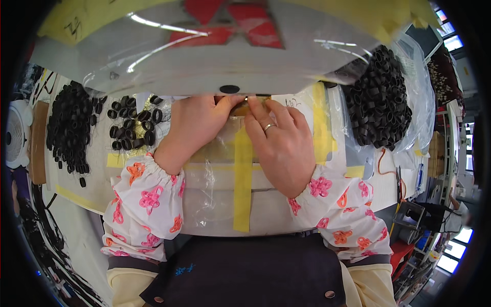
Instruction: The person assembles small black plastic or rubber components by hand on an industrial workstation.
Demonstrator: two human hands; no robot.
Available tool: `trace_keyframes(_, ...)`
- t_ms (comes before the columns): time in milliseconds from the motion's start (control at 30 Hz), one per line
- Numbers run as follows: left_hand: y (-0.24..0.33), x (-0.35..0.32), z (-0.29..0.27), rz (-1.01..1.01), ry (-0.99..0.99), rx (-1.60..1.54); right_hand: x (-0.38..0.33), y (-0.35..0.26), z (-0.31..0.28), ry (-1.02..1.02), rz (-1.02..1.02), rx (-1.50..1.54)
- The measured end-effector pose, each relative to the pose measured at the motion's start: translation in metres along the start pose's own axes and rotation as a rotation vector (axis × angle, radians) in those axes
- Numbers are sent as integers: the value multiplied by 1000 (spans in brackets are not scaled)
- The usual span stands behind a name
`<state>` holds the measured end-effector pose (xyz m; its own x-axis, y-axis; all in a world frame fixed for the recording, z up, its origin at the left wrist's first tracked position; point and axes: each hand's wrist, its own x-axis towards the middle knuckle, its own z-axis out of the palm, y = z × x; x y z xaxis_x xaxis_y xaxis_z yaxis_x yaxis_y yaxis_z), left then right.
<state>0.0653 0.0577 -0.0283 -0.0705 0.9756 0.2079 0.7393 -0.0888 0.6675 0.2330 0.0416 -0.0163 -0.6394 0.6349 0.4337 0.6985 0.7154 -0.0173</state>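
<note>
My left hand (pixel 197 125) reaches under the front of a white machine head (pixel 153 61), which looks like a sewing machine. Its thumb points inward and its fingertips are partly hidden. Close beside it, my right hand (pixel 284 140), with a ring on one finger, has its fingers bent and pressed together at the same spot. Whatever lies between the fingertips is too small and covered to name. Below the hands, yellow tape (pixel 242 179) runs down a clear plastic sheet (pixel 204 202) on the worktop.
Left of my arm are loose black fabric loops (pixel 138 125) and a larger heap of black loops (pixel 69 120). On the right, another pile of black loops (pixel 381 102) rests in a clear plastic bag (pixel 422 97). Scissors (pixel 399 179) lie near the right edge; a white fan (pixel 18 133) stands far left.
</note>
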Motion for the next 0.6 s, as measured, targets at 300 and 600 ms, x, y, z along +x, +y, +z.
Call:
trace_keyframes(300,0,-1,-1,31,8,0,3,-3,-3,-50,-7,-25)
trace_keyframes(600,8,-3,-4,-92,-60,-12,1,-9,-3,-57,10,-39)
